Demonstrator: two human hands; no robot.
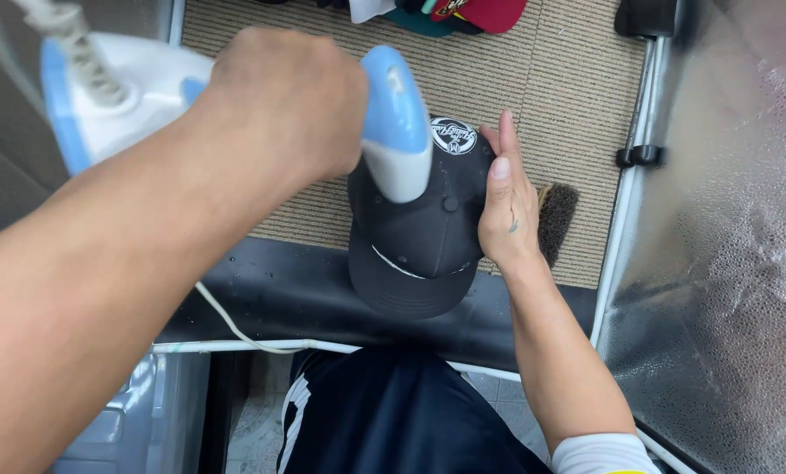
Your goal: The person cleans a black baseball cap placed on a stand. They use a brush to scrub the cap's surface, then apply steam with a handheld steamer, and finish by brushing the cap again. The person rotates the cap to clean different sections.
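We see our left hand (283,105) in the upper middle of the frame, fingers wrapped tight around the handle of a white and blue steamer (393,123), whose blue-backed head points down onto the crown of a black cap (415,237). The body of the steamer sits at the upper left, blurred, with a ribbed hose running off the top edge. Our right hand (507,206) lies flat and open against the right side of the cap, fingers together and pointing up the frame, pressing on it rather than gripping.

The cap sits in the middle of the frame, its brim hanging over the dark front edge (279,294) of the table, toward our body. It has a round white patch on the front, partly covered by the steamer head. Small droplets show on the fabric.

Just right of our right hand, a dark brush (558,219) lies on the beige ribbed mat (568,88), mostly hidden behind the hand. More caps (476,13), red and teal, are cut off at the top edge. Open mat lies between them and the black cap.

A white frame rail (625,211) bounds the mat on the right, with a shiny foil sheet (735,263) beyond it. A thin white cord (226,320) crosses the lower left.
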